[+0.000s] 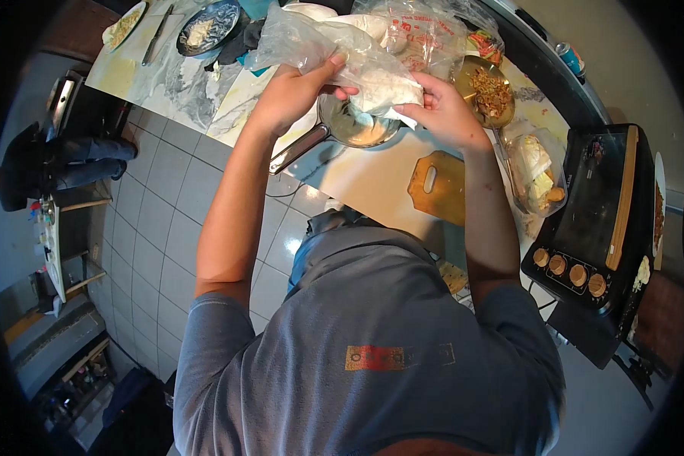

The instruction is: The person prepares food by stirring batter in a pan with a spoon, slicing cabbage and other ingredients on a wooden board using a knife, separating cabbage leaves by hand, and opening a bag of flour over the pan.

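Note:
A clear plastic bag (292, 42) is stretched above the counter, with a soft white, floury-looking sheet (387, 90) that resembles flatbread at its mouth. My left hand (300, 91) is closed on the bag's near edge, thumb on top. At the other side, my right hand (450, 114) pinches the end of the white sheet between thumb and fingers. Beneath both hands sits a frying pan (357, 131) with something pale in it; the bag and sheet partly cover it. Its dark handle (304, 148) points toward me, left of centre.
A wooden cutting board (425, 194) lies near the counter's front edge. Rightward are a pan of chopped filling (488, 95), a plastic container (539, 182) with food and a black toaster oven (577, 228). A bowl (207, 30) and knife (158, 34) lie left. Another person (61, 163) stands far left.

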{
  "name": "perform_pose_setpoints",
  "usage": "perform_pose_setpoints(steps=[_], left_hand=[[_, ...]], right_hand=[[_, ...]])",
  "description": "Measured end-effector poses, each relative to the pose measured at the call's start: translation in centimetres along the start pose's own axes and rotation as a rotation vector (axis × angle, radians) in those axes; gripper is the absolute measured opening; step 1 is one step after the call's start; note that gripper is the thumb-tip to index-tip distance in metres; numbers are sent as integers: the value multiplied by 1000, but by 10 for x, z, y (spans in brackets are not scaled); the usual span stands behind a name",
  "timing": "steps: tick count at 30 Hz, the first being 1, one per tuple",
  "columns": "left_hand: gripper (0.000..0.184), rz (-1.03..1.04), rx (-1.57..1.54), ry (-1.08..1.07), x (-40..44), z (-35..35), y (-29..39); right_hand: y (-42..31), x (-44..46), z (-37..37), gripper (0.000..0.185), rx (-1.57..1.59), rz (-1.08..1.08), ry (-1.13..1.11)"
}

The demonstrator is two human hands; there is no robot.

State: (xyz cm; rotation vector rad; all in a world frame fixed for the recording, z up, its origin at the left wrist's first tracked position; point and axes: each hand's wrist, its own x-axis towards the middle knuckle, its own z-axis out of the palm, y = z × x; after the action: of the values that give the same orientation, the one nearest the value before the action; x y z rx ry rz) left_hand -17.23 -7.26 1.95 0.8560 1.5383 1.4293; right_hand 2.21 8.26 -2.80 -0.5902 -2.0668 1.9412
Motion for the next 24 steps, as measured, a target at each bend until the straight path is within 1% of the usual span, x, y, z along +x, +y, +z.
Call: perform_pose_setpoints(steps=[2, 4, 5, 7, 8, 10, 11, 13, 14, 16, 17, 19, 21, 23, 24], left_hand=[[38, -12, 28, -4, 2, 0, 1], [37, -12, 13, -16, 4, -2, 2], [37, -12, -1, -25, 5, -3, 2], [37, -2, 15, -29, 8, -5, -1], [37, 8, 29, -35, 9, -6, -2], [37, 28, 4, -38, 5, -4, 8], [37, 48, -24, -42, 3, -3, 11], [36, 27, 26, -20, 7, -6, 3], [36, 6, 73, 3, 9, -7, 0], [36, 9, 58, -1, 8, -8, 4], [36, 8, 42, -5, 7, -8, 5], [35, 18, 25, -16, 7, -8, 1], [35, 30, 4, -27, 9, -8, 0], [35, -9, 47, -19, 8, -9, 0], [35, -11, 48, -19, 8, -9, -3]], right_hand=[[-2, -2, 0, 57, -21, 23, 3], [-11, -5, 4, 55, -17, -114, 69], [-6, -2, 1, 55, -16, -116, 68], [0, 3, -5, 59, -99, 40, -15], [4, 3, -5, 59, -97, 40, -16], [-5, 1, 3, 59, 42, -156, 44], [-5, 2, 1, 59, 43, -156, 45], [-6, 5, -4, 50, -193, 44, -61], [-6, 4, -3, 50, -193, 42, -60], [-8, 3, 2, 50, 47, -155, 46], [-4, 5, 0, 50, 48, -156, 45], [4, 10, -4, 51, -79, -76, -34], [7, 10, -5, 51, -76, -110, -6], [7, 9, -3, 51, -70, -139, 16], [4, 8, -2, 51, -15, -158, 11]])
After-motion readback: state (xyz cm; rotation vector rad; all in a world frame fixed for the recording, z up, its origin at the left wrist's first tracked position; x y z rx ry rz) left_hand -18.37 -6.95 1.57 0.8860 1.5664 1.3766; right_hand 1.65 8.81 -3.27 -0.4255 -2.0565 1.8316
